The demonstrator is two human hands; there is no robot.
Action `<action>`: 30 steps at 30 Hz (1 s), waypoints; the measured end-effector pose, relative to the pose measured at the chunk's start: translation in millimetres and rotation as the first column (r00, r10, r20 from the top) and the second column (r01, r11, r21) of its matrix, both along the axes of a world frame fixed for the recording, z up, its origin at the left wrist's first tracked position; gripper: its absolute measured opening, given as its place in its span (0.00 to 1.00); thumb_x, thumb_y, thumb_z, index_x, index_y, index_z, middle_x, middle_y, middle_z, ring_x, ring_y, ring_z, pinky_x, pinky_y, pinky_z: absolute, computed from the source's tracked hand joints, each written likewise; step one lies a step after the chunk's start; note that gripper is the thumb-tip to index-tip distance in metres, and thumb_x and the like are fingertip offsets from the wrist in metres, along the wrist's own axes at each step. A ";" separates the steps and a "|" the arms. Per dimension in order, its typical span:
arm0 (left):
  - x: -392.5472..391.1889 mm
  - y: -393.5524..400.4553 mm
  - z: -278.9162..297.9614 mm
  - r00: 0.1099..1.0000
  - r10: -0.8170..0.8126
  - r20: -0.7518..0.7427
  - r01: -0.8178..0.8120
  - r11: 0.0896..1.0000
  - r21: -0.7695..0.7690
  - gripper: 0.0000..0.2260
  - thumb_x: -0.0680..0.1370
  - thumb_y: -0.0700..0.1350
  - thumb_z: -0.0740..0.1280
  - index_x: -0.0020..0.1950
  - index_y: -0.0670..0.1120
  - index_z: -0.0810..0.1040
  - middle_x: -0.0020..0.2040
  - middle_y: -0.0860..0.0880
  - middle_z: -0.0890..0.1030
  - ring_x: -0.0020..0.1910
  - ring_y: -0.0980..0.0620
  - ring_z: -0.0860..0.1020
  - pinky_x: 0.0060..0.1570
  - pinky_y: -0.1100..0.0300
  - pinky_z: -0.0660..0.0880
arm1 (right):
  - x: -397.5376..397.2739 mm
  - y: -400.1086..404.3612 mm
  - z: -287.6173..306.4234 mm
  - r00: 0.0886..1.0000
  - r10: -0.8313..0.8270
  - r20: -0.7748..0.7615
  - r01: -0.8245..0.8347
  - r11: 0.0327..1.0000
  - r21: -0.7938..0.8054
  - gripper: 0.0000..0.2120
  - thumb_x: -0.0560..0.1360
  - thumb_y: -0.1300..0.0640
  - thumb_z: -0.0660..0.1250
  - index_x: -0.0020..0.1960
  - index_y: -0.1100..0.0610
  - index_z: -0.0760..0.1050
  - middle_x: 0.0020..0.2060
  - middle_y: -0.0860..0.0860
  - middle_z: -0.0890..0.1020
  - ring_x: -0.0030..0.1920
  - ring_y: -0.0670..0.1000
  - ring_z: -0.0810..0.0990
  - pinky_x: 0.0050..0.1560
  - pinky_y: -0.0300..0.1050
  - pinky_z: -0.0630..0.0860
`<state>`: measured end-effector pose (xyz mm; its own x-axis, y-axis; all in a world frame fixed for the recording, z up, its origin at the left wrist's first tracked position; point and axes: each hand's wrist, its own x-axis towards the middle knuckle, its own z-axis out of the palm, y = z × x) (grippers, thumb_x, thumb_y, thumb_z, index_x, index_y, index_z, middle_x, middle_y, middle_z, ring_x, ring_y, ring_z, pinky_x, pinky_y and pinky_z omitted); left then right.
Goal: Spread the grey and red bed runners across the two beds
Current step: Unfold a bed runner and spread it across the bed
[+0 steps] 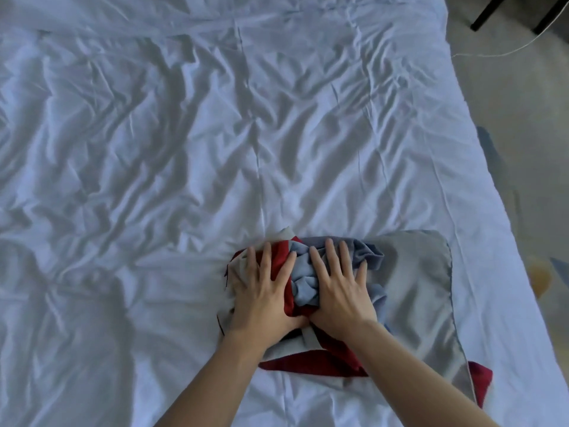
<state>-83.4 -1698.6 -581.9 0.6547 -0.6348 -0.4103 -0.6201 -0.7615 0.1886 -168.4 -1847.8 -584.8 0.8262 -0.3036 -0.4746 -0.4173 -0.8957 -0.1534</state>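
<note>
Two bare forearms enter from below; left hand (261,291) and right hand (340,291) wear no gloves; no rings or watch seem to show, though the dim light blurs detail; no sleeves reach the wrists.

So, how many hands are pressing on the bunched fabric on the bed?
2. The left hand lies flat on the red and grey part of the bunched runner fabric; the right hand lies flat beside it on the crumpled blue-grey part. None seems hidden.
</note>
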 end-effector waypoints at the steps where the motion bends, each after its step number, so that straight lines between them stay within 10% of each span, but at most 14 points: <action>1: -2.0 2.2 -10.9 1.000 -0.012 0.008 0.012 1.000 -0.005 0.53 0.61 0.79 0.59 0.80 0.59 0.43 0.81 0.42 0.44 0.78 0.32 0.46 0.68 0.27 0.55 | -2.9 2.4 -9.5 1.000 -0.004 0.009 0.004 1.000 0.007 0.49 0.70 0.37 0.62 0.81 0.51 0.39 0.80 0.58 0.43 0.79 0.61 0.38 0.73 0.72 0.50; 18: 2.3 -19.1 138.6 0.975 -0.222 -0.008 0.222 0.975 -0.013 0.37 0.76 0.71 0.49 0.79 0.52 0.53 0.81 0.48 0.51 0.78 0.47 0.54 0.72 0.44 0.60 | -83.4 -13.0 142.1 0.971 -0.237 0.034 0.237 0.972 0.003 0.37 0.75 0.43 0.63 0.78 0.50 0.49 0.77 0.54 0.55 0.78 0.57 0.51 0.77 0.60 0.53; 30: -203.2 -156.0 267.5 0.643 -0.764 -0.056 0.744 0.640 -0.190 0.29 0.80 0.64 0.56 0.78 0.54 0.59 0.79 0.47 0.58 0.75 0.45 0.61 0.72 0.47 0.62 | -338.9 -8.1 278.0 0.622 -0.760 0.188 0.782 0.613 -0.111 0.30 0.77 0.47 0.62 0.76 0.50 0.56 0.76 0.52 0.62 0.76 0.56 0.59 0.75 0.55 0.60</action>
<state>-286.6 -1854.7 -314.4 -0.1260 -0.9396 -0.3182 -0.9314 0.0015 0.3641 -507.3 -1855.9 -306.9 0.2914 -0.9164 -0.2744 -0.9555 -0.2653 -0.1288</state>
